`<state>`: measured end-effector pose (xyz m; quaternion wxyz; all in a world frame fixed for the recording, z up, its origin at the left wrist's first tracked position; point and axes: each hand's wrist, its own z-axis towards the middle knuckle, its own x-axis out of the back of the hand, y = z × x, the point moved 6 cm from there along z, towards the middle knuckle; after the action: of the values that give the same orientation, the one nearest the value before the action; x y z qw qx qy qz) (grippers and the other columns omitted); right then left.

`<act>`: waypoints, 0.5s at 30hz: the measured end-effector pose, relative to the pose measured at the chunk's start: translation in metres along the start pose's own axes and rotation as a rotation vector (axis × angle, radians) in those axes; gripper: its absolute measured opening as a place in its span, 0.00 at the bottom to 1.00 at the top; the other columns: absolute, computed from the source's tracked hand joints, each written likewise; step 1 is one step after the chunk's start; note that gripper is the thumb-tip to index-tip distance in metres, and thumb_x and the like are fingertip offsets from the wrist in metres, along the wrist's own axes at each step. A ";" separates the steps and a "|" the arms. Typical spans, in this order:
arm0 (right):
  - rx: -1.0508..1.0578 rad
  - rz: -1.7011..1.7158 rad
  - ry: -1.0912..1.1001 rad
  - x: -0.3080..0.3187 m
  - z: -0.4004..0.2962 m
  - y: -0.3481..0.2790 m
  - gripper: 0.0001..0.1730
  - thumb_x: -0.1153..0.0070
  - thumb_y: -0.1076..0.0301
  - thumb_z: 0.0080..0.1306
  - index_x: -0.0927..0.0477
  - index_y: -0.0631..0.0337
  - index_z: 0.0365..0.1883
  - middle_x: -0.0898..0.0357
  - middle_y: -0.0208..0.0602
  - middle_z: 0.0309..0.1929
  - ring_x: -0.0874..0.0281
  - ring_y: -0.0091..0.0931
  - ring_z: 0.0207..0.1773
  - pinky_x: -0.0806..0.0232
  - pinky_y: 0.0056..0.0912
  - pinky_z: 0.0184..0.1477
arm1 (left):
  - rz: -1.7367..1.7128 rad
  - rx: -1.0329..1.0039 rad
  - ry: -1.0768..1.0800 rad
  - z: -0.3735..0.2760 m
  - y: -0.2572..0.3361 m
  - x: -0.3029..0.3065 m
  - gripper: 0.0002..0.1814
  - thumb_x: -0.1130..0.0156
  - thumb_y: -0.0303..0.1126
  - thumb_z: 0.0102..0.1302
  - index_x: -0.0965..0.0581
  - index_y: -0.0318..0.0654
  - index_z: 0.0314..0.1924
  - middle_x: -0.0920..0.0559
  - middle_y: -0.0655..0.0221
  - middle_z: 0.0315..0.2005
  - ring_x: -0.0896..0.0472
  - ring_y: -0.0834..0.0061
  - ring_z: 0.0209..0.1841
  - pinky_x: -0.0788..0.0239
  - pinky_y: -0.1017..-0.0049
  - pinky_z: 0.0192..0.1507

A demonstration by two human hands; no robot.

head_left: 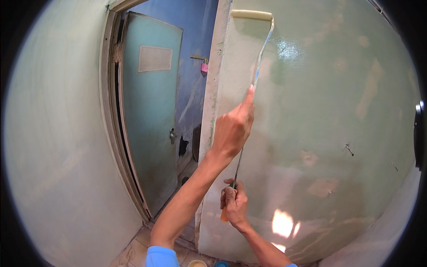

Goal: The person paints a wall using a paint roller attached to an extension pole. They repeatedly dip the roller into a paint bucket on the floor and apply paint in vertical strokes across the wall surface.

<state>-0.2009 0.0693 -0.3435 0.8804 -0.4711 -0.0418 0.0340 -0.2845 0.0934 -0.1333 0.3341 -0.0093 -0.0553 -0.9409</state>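
A paint roller (252, 15) with a cream-coloured sleeve lies level against the upper part of a green wall (320, 110), near the wall's left edge. Its long metal rod (261, 55), smeared with paint, runs down from the roller's right end. Around the middle of the rod my left hand (235, 125) is closed, one finger stretched up along it. Lower down, my right hand (235, 203) grips the orange and green handle (224, 214). Paler paint covers the wall's left strip below the roller.
Left of the wall stands a doorway with a teal door (150, 110) ajar. A pink padlock (204, 67) hangs beyond it. At the bottom are a tub of cream paint (197, 263) and a blue container (221, 264). A nail (349, 149) sticks out of the wall.
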 end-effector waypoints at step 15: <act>-0.026 -0.005 0.039 -0.018 -0.005 0.011 0.18 0.55 0.56 0.80 0.31 0.63 0.54 0.32 0.26 0.19 0.34 0.18 0.21 0.38 0.25 0.24 | -0.039 0.037 -0.030 -0.013 -0.016 -0.001 0.30 0.39 0.22 0.68 0.32 0.37 0.70 0.25 0.58 0.18 0.25 0.69 0.19 0.32 0.67 0.25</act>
<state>-0.2181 0.0694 -0.3558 0.8750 -0.4829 -0.0262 0.0219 -0.2938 0.1047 -0.1482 0.3148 -0.0162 -0.0779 -0.9458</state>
